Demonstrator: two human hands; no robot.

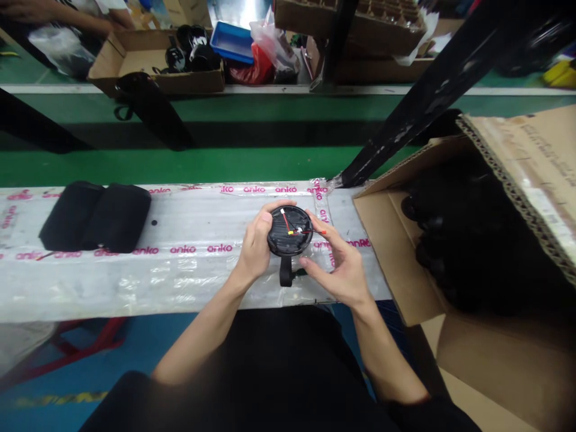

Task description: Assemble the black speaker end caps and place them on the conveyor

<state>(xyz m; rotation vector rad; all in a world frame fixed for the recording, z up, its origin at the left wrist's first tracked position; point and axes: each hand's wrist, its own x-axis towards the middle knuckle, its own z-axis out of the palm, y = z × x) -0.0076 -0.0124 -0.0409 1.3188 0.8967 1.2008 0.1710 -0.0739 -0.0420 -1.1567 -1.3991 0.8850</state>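
A round black housing [279,239] is held above the bench with its recessed face upward. Thin red and black wires [287,222] with small white, yellow and red ends lie across that face. From its near side hangs a short black strap [285,273]. My left hand [257,240] grips the left side, thumb on the rim. My right hand [339,264] curves around the right side, fingertips at the rim by the red wire end and thumb near the lower edge.
Two black padded blocks [96,217] lie on the plastic-covered bench [193,282] at left. An open carton [396,258] of dark items stands at right. A slanted black post [405,114] rises behind. Across the green strip are a carton [157,78], a blue tray [233,42] and another person's arm [85,21].
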